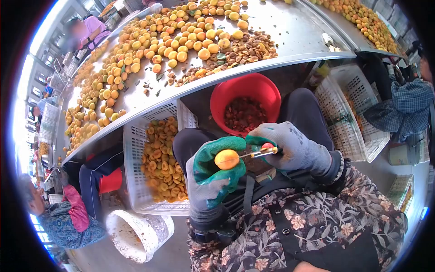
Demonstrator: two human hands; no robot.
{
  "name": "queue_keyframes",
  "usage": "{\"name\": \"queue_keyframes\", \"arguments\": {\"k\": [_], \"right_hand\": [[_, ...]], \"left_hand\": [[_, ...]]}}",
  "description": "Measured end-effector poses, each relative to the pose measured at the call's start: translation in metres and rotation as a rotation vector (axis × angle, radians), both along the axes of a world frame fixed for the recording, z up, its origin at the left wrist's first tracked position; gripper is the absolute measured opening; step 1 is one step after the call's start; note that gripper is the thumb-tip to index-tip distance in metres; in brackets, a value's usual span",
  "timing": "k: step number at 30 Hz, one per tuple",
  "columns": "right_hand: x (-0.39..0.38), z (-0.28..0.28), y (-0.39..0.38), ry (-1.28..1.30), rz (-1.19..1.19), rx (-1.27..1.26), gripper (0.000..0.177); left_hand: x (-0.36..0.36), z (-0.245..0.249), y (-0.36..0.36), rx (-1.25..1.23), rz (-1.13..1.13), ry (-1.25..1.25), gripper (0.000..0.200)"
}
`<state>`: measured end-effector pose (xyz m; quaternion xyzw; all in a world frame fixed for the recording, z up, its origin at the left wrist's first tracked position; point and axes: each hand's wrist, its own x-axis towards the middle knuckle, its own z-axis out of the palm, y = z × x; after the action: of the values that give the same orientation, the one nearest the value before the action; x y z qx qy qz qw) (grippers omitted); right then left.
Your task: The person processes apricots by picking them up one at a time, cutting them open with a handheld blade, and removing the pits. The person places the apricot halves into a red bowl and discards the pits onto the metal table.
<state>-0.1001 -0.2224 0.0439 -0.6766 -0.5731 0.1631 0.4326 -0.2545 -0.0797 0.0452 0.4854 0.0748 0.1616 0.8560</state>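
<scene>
My left hand, in a grey and green glove, holds a whole yellow-orange apricot between thumb and fingers. My right hand, gloved the same way, is closed around a small tool with a thin metal tip and a yellowish body. The tip points left and meets the apricot's right side; whether it has gone in I cannot tell. Behind my hands, between my knees, a red bucket holds dark red-brown pits or scraps. Left of my knee, a white crate contains many halved apricots.
The metal table in front bears many whole apricots and a brown heap of scraps. White crates stand at the right, a white bucket at the lower left. Co-workers sit on both sides.
</scene>
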Motion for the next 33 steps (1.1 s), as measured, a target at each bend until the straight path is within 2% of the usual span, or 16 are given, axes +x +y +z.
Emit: {"name": "queue_keyframes", "arguments": {"k": [4, 6, 10, 12, 15, 16, 21, 23, 24, 25, 27, 28, 29, 31, 32, 33], "right_hand": [[0.004, 0.002, -0.005, -0.093, 0.000, 0.009, 0.031], [0.009, 0.005, -0.007, -0.128, 0.016, -0.023, 0.032], [0.012, 0.011, -0.012, -0.190, 0.050, -0.111, 0.035], [0.010, -0.001, -0.010, -0.147, 0.037, -0.046, 0.036], [0.010, -0.013, -0.011, -0.093, -0.009, 0.045, 0.037], [0.011, -0.016, -0.013, -0.076, -0.035, 0.066, 0.038], [0.013, -0.022, -0.018, -0.092, -0.160, 0.033, 0.038], [0.014, -0.018, -0.017, -0.089, -0.177, 0.042, 0.036], [0.014, -0.016, -0.015, -0.048, -0.145, 0.050, 0.035], [0.013, -0.015, -0.014, -0.007, -0.112, 0.058, 0.033], [0.012, -0.018, -0.015, -0.008, -0.130, 0.067, 0.030], [0.012, -0.021, -0.016, -0.020, -0.163, 0.047, 0.030], [0.014, -0.022, -0.018, -0.030, -0.197, 0.024, 0.030], [0.018, -0.021, -0.023, -0.066, -0.242, -0.049, 0.035], [0.020, -0.021, -0.026, -0.098, -0.282, -0.125, 0.041], [0.020, -0.020, -0.026, -0.096, -0.292, -0.122, 0.041]], "left_hand": [[0.003, 0.010, -0.002, 0.096, 0.037, 0.056, 0.050], [0.006, 0.016, -0.001, 0.291, 0.049, 0.096, 0.053], [0.009, 0.022, 0.003, 0.268, -0.067, 0.135, 0.052], [0.015, 0.015, 0.002, 0.137, -0.150, -0.016, 0.050], [0.027, 0.009, -0.003, 0.212, -0.073, -0.078, 0.048], [0.036, 0.014, 0.007, 0.848, 0.064, -0.121, 0.048], [0.036, 0.012, -0.013, 0.733, 0.187, 0.055, 0.047], [0.040, 0.011, -0.019, 0.257, 0.156, -0.027, 0.046], [0.040, 0.000, -0.018, 0.147, 0.110, -0.096, 0.051], [0.042, -0.006, -0.018, 0.151, 0.104, -0.098, 0.051], [0.048, -0.014, -0.022, -0.193, 0.010, -0.224, 0.051], [0.051, -0.012, -0.027, -0.266, 0.058, -0.217, 0.053], [0.053, -0.006, -0.028, -0.262, 0.052, -0.219, 0.053], [0.055, 0.012, -0.034, 0.160, 0.222, 0.001, 0.054], [0.057, 0.004, -0.030, 0.338, 0.265, -0.030, 0.053], [0.058, 0.005, -0.029, 0.342, 0.255, -0.031, 0.053]]}}
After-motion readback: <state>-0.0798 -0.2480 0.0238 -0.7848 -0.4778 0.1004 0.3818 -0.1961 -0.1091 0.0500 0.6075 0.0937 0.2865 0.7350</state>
